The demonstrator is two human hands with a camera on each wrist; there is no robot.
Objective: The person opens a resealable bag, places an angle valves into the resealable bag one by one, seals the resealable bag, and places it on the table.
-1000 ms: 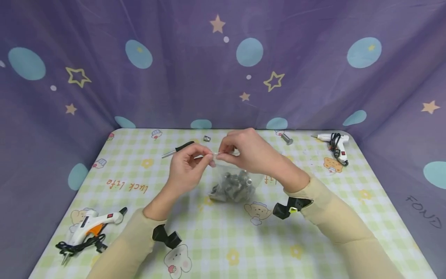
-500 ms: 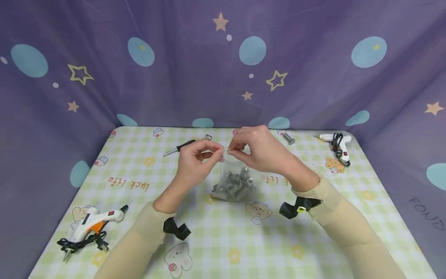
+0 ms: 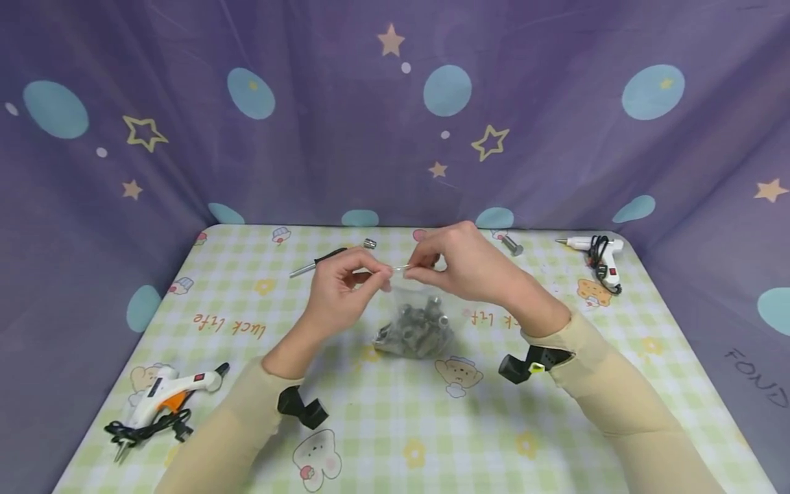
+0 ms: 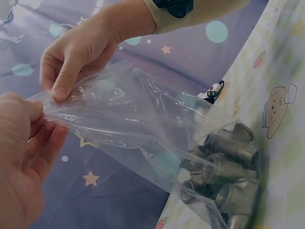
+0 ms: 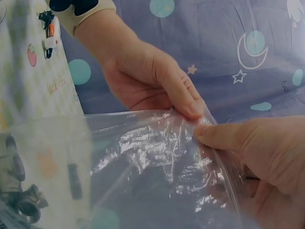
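A clear plastic bag holding several grey metal threaded fittings rests with its bottom on the checked tablecloth. My left hand pinches the bag's top edge. My right hand pinches the same edge right beside it, fingertips almost touching. The top edge is held up above the table at mid-table.
A black-handled screwdriver, a small metal nut and a metal bolt lie at the back. One white glue gun sits back right, another with an orange trigger front left. Purple cloth walls surround the table.
Both hands with the bag's top edge moved slightly away from me and to the right over the second; in the last half second they barely shifted.
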